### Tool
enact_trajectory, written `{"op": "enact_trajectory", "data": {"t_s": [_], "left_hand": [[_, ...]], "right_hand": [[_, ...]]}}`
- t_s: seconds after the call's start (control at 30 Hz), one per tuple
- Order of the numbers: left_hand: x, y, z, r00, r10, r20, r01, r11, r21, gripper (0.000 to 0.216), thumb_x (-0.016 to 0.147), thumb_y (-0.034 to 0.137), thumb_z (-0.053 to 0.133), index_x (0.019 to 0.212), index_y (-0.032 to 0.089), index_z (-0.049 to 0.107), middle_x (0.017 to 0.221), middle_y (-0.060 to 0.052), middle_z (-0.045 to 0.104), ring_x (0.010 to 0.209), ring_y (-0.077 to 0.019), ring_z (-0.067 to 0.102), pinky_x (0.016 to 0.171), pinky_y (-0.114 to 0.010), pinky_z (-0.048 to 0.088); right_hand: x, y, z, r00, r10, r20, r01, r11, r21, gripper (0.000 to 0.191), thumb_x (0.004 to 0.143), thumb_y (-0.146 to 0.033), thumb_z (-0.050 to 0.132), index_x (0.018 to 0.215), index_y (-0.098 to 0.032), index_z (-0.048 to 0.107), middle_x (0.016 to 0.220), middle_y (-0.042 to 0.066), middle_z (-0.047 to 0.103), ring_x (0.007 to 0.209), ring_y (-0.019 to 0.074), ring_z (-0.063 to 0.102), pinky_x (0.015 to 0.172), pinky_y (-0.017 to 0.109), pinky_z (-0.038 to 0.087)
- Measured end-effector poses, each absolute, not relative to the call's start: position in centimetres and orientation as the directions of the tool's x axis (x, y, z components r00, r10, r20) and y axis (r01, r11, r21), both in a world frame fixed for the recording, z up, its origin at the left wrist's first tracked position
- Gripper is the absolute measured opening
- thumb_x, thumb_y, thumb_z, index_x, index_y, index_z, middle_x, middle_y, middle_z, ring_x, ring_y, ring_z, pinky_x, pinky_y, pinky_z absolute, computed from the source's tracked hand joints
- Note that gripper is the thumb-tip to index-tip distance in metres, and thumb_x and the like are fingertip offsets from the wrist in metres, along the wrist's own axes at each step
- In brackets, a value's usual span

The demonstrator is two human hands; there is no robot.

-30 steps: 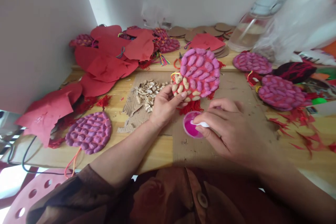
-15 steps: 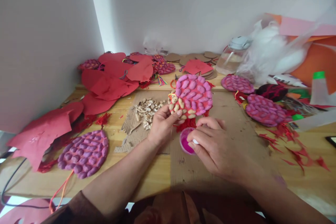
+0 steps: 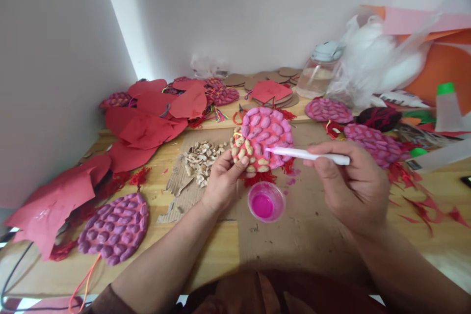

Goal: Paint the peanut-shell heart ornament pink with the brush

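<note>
My left hand (image 3: pixel 221 181) grips the lower left edge of a round red disc covered in peanut shells (image 3: pixel 262 138), most of them painted pink and a few at the lower left still bare. My right hand (image 3: pixel 349 186) pinches a white paintbrush (image 3: pixel 307 155) held level, its pink tip resting on the disc's painted shells. A small clear cup of pink paint (image 3: pixel 266 201) stands on the cardboard mat (image 3: pixel 312 225) just below the disc, between my two hands.
A pile of loose peanut shells (image 3: pixel 200 156) lies left of the disc. Finished pink shell discs lie at the front left (image 3: pixel 114 228) and at the right (image 3: pixel 371 143). Red paper cut-outs (image 3: pixel 147 122) cover the left side. A glass jar (image 3: pixel 317 69) and plastic bags stand at the back.
My right hand has lifted the brush out of the paint cup and brought its tip up to the disc. The left hand keeps holding the disc.
</note>
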State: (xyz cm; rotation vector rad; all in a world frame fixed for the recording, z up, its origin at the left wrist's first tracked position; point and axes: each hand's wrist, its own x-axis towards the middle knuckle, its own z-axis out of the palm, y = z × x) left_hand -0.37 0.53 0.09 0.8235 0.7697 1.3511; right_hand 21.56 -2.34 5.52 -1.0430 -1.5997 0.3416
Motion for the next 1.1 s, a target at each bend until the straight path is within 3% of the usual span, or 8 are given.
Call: {"op": "enact_trajectory", "data": {"t_s": [0.2, 0.53, 0.87, 1.1], "left_hand": [[-0.3, 0.28, -0.09, 0.097, 0.995, 0.015, -0.503, 0.036, 0.863, 0.023, 0.083, 0.03, 0.083, 0.097, 0.017, 0.071, 0.083, 0.0, 0.07, 0.068, -0.0086, 0.067, 0.066, -0.02, 0.06], [-0.07, 0.05, 0.29, 0.07, 0.997, 0.02, -0.473, 0.016, 0.881, 0.028, 0.081, 0.032, 0.085, 0.098, 0.017, 0.069, 0.084, -0.001, 0.068, 0.068, -0.0088, 0.064, 0.064, -0.02, 0.058], [-0.23, 0.15, 0.04, 0.054, 0.998, 0.029, -0.46, -0.001, 0.888, 0.028, 0.081, 0.034, 0.084, 0.097, 0.017, 0.069, 0.083, -0.001, 0.069, 0.068, -0.0101, 0.065, 0.064, -0.021, 0.058], [-0.31, 0.19, 0.14, 0.049, 0.999, 0.019, -0.457, 0.005, 0.89, 0.028, 0.081, 0.034, 0.084, 0.098, 0.018, 0.07, 0.085, -0.002, 0.071, 0.067, -0.0108, 0.066, 0.064, -0.022, 0.058]], "right_hand": [[21.38, -2.26, 5.5, -0.033, 0.716, 0.697, 0.582, 0.581, -0.569, 0.024, 0.088, -0.02, 0.072, 0.11, -0.029, 0.072, 0.096, 0.0, 0.073, 0.082, 0.0171, 0.067, 0.072, 0.034, 0.049], [21.16, -2.2, 5.79, -0.151, 0.676, 0.721, 0.554, 0.662, -0.505, 0.034, 0.087, -0.011, 0.069, 0.117, -0.028, 0.071, 0.103, 0.0, 0.076, 0.093, 0.018, 0.07, 0.081, 0.032, 0.053], [21.29, -2.37, 5.69, -0.118, 0.68, 0.724, 0.577, 0.64, -0.507, 0.031, 0.087, -0.014, 0.07, 0.115, -0.029, 0.072, 0.1, 0.001, 0.075, 0.089, 0.0188, 0.069, 0.081, 0.035, 0.054], [21.41, -2.27, 5.63, -0.2, 0.71, 0.675, 0.547, 0.652, -0.525, 0.029, 0.087, -0.014, 0.07, 0.113, -0.027, 0.071, 0.102, 0.003, 0.074, 0.094, 0.0209, 0.068, 0.084, 0.038, 0.055]]}}
